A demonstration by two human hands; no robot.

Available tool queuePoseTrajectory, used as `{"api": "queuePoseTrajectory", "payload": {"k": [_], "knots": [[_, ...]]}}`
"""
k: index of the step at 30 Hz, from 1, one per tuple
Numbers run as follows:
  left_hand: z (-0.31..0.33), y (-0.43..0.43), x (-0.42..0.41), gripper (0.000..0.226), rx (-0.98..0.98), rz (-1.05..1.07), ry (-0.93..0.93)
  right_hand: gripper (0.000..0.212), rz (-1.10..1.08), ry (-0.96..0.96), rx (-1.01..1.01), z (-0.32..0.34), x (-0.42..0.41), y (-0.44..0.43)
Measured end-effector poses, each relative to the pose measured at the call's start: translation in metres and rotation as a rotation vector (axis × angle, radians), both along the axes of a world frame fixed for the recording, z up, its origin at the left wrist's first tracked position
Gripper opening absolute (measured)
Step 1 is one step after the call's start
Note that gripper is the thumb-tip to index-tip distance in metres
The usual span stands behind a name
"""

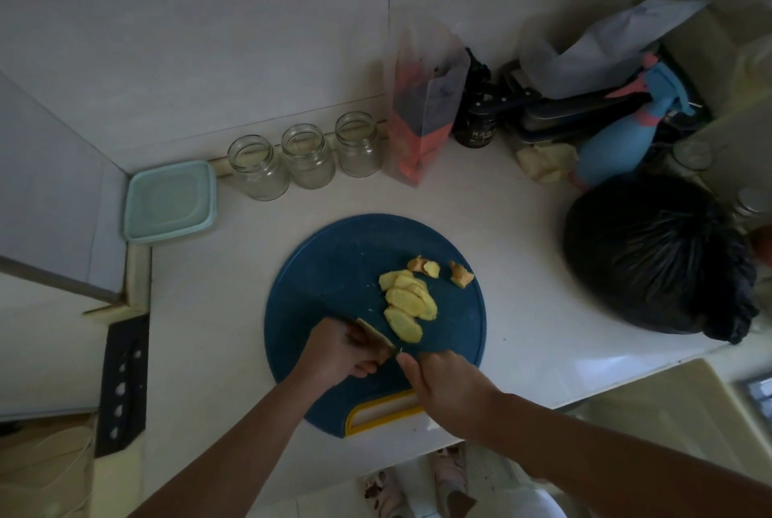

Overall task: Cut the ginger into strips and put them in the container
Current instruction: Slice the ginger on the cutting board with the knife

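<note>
Pale yellow ginger slices (pixel 404 306) lie fanned in an overlapping row right of centre on the round dark-blue cutting board (pixel 334 267). Two brownish knobbly trimmed ends (pixel 460 274) sit just beyond them. Slices only, no strips yet. Left hand (pixel 340 352) curls round a tan ginger piece (pixel 376 334) near the board's front edge, just beside the slices. Right hand (pixel 443 381) wraps a knife (pixel 399 351), handle buried in the fist, blade too dim to trace. Judgement: slicing step, nearly through. To do it well: fingertips tucked back, piece flat side down, thin even cuts. Then stack a few slices and cut lengthwise. Pale green square lidded plastic container (pixel 169 202) stands well apart at the desk's (pixel 522 267) far left, lid on. It needs opening before loading.
</note>
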State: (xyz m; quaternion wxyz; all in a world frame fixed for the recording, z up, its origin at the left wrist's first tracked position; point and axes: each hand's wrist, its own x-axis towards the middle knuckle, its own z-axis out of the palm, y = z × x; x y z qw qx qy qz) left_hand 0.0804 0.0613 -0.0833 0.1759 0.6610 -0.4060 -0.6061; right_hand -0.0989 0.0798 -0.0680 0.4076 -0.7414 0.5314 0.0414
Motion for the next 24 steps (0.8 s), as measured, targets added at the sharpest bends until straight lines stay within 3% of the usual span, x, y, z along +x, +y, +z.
{"api": "queuePoseTrajectory", "payload": {"k": [9, 18, 24], "knots": [[-0.006, -0.012, 0.008, 0.028, 0.082, -0.079, -0.02, 0.054, -0.047, -0.024, 0.071, -0.003, 0.008, -0.006], [-0.002, -0.017, -0.003, 0.011, 0.087, -0.14, -0.139, 0.052, -0.124, -0.041, 0.04, -0.017, 0.034, -0.023], [0.0, -0.014, 0.004, 0.014, 0.078, -0.143, -0.065, 0.047, -0.28, -0.141, 0.053, -0.018, 0.027, -0.024]]}}
